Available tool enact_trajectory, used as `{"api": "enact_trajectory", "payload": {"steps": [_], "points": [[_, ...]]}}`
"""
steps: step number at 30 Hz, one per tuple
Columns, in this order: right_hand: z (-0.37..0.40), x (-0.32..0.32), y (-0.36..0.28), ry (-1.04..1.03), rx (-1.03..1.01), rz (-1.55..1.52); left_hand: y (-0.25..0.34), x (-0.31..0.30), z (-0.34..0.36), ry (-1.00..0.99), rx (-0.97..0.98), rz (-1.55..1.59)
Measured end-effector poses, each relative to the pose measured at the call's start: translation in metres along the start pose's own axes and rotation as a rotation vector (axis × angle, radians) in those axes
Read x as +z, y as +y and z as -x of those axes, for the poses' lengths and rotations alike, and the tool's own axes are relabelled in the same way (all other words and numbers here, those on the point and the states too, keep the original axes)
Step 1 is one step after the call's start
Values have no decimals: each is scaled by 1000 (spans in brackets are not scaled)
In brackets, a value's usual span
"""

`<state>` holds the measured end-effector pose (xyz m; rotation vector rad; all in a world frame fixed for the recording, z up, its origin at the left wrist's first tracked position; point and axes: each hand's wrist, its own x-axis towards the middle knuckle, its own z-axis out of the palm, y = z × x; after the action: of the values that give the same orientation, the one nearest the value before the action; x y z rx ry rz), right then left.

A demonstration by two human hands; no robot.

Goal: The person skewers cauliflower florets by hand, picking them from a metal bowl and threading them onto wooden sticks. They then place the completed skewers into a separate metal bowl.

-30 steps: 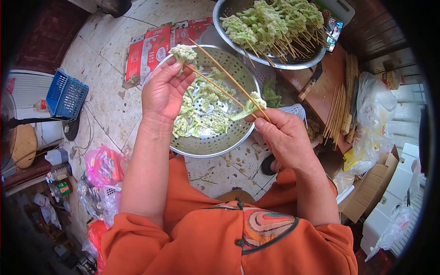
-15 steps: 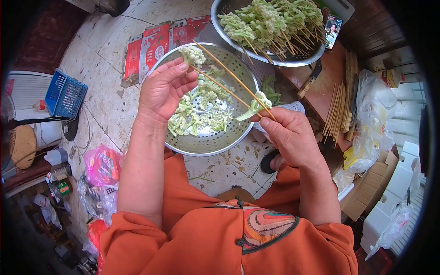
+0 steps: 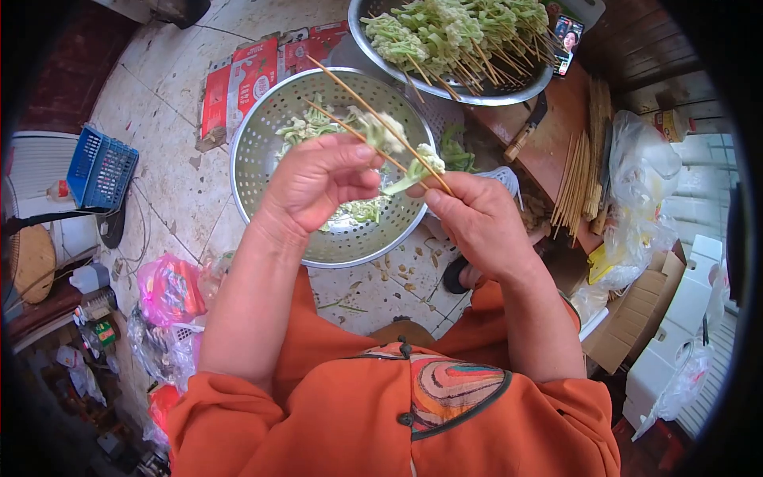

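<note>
My right hand pinches the near ends of two bamboo skewers, which spread apart toward their far tips. A cauliflower floret with a pale green stem sits on the skewers, right by those fingers. Closed around a second floret, slightly blurred, is my left hand; a skewer tip shows beyond it, so it appears threaded partway along. Below both hands stands a perforated metal colander with loose cauliflower pieces at its bottom, partly hidden by my left hand.
At the top, a metal bowl holds many skewered florets. A phone leans beside it. On the board at right lie a knife and bare skewers. Flattened red cardboard and a blue basket are left.
My left hand has moved right, toward my right hand, with its floret now farther down the skewer and the tip showing past it. The view has shifted slightly.
</note>
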<state>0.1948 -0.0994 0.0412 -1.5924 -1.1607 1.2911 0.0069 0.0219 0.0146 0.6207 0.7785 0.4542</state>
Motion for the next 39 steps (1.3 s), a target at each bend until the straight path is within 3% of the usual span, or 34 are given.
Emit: {"api": "enact_trajectory", "payload": {"steps": [11, 14, 15, 17, 18, 21, 22, 24, 27, 30, 32, 35, 36, 38, 39], "points": [[-3, -2, 1, 7, -15, 2, -5, 8, 3, -4, -1, 11], [-2, -6, -3, 90, 88, -24, 7, 5, 0, 64, 76, -67], [-3, -5, 0, 135, -6, -113, 10, -1, -5, 169, 144, -139], [-3, -7, -4, 148, -1, -89, 11, -13, -18, 357, 254, -286], [-2, -9, -6, 162, 1, -64, 9, -18, -25, 355, 253, -288], [1, -8, -10, 121, 87, -78, -6, -42, -55, 512, 220, -902], [1, -7, -9, 126, 90, -77, -19, -52, -64, 506, 219, -902], [0, -6, -5, 134, -45, -1, -33, -56, -73, 564, 124, -1539], [2, -6, -10, 133, -53, 19, -56, -52, -76, 550, 35, -1805], [3, -9, -10, 127, -56, 10, -56, -57, -78, 544, 20, -1860], [5, -10, -12, 88, -34, 26, -43, -57, -75, 566, 31, -1836], [6, -10, -13, 53, -23, 30, -9, -43, -57, 494, 49, -914], [6, -9, -12, 52, -30, 27, -1, -38, -49, 498, 55, -918], [5, -6, -10, 22, -53, 132, 10, -31, -37, 438, 268, -323], [5, -4, -9, 17, -60, 130, 14, -30, -31, 392, 311, -206]]}}
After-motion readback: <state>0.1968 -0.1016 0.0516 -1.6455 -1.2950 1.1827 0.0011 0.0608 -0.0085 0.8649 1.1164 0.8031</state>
